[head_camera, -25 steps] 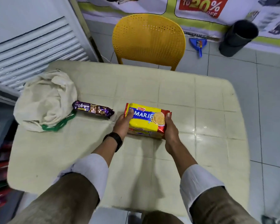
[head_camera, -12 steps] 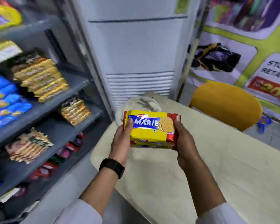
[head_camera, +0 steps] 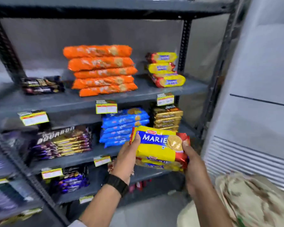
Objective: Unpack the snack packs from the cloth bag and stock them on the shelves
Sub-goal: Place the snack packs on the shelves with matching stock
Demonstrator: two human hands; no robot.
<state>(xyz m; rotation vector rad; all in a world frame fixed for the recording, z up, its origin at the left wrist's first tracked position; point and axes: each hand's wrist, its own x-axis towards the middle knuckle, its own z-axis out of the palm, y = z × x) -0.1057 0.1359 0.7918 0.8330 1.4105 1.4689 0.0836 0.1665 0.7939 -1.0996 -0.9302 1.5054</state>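
Marie biscuit packs (head_camera: pixel 160 149), stacked, gripped at both ends by left hand (head_camera: pixel 127 159) and right hand (head_camera: pixel 193 167), fingers curled around; not yet shelved. Matching yellow stack (head_camera: pixel 165 69) at one o'clock; cloth bag (head_camera: pixel 252 200) at four o'clock.

Place: a small shop.
Shelving: a grey metal rack (head_camera: pixel 138 95) with slotted uprights, several tiers.
Stock: the same packs piled in stacks, orange packs (head_camera: pixel 102 71), blue packs (head_camera: pixel 123 126), yellow packs (head_camera: pixel 166 69), gold packs (head_camera: pixel 167 118).
Labels: yellow price tags (head_camera: pixel 106 106) clipped to the shelf edges under the stacks.
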